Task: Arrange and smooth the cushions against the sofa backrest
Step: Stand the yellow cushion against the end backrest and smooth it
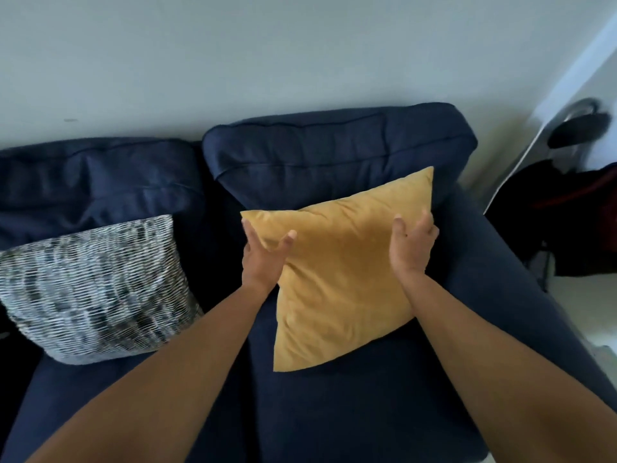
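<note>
The yellow cushion (337,282) sits tilted on the right seat of the navy sofa (334,412), its far edge leaning on the right back cushion (334,155). The left hand (263,259) grips its far-left corner, thumb on the front face, fingers behind. The right hand (412,247) clasps its right edge, fingers curled around it. Throw cushions counted: two, the yellow one and a black-and-white patterned cushion (96,292) on the left seat, against the left back cushion (96,182). Back cushions: two. Hands: two.
</note>
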The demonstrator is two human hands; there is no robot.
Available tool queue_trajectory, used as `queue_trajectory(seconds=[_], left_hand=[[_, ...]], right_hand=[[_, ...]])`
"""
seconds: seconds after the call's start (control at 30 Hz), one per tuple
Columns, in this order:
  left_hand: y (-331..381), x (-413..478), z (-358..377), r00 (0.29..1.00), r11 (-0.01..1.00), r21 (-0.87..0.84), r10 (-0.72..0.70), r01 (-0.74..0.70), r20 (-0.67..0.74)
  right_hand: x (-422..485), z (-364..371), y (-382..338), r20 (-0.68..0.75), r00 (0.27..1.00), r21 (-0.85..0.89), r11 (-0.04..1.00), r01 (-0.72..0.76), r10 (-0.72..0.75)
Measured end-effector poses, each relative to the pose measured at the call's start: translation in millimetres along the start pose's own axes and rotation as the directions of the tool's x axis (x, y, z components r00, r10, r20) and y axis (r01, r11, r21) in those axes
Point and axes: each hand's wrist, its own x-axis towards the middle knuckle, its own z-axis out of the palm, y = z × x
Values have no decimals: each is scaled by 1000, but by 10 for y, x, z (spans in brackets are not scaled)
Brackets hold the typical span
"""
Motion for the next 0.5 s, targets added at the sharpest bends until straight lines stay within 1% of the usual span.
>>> queue_trajectory(seconds=[0.03, 0.1, 0.13, 0.2, 0.3, 0.37, 0.43, 0.5], left_hand=[[56, 60, 162, 998, 999, -24, -37, 36, -59], [180, 194, 473, 973, 992, -45, -127, 120, -195], [228, 249, 597, 952, 985, -69, -171, 158, -253], [267, 394, 762, 917, 967, -168, -237, 191, -322], [311, 534, 976, 885, 929, -333, -287, 163, -368], [337, 563, 1079, 853, 911, -390, -304, 131, -424], [369, 564, 1159, 819, 900, -428, -311, 89, -483], [373, 541, 1194, 786, 894, -447, -268, -13, -558]], right_hand=[[183, -54, 80, 9, 1000, 9, 1000, -29, 29], [551, -140, 246, 103, 992, 22, 997, -73, 71], [708, -166, 322, 168, 984, 19, 998, -64, 59], [993, -193, 432, 274, 962, 22, 1000, -21, 14], [1399, -175, 557, 349, 937, 66, 997, -43, 17], [1559, -118, 607, 394, 919, 103, 991, -80, 34], [1595, -51, 602, 435, 900, 149, 985, -93, 20], [1537, -16, 575, 398, 917, 196, 979, -59, -25]])
